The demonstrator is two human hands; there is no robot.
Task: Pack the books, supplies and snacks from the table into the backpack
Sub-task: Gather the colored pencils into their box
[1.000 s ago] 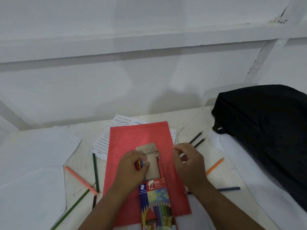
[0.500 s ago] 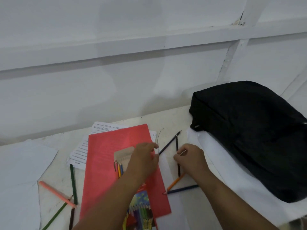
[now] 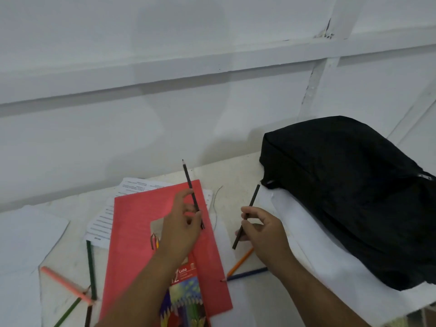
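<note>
My left hand (image 3: 180, 228) holds a dark pencil (image 3: 188, 182) raised above the red book (image 3: 132, 234), tip pointing up and away. In my right hand (image 3: 264, 230) sits a second dark pencil (image 3: 253, 197), pinched at its middle and tilted. The coloured-pencil box (image 3: 186, 289) lies on the red book, its open flap partly hidden under my left hand. An orange pencil (image 3: 239, 261) and a blue pencil (image 3: 247, 273) lie on the table below my right hand. The black backpack (image 3: 349, 192) rests at the right on white paper, apparently zipped.
Printed sheets (image 3: 103, 223) stick out from under the red book. A pink pencil (image 3: 63, 284), green pencils (image 3: 90, 267) and a brown one lie at the lower left. White paper (image 3: 26, 237) covers the table's left side. A white wall rises behind.
Both hands have lifted off the table, each picking up one of the two dark pencils that lay beside the red book. The camera has swung a little left and up.
</note>
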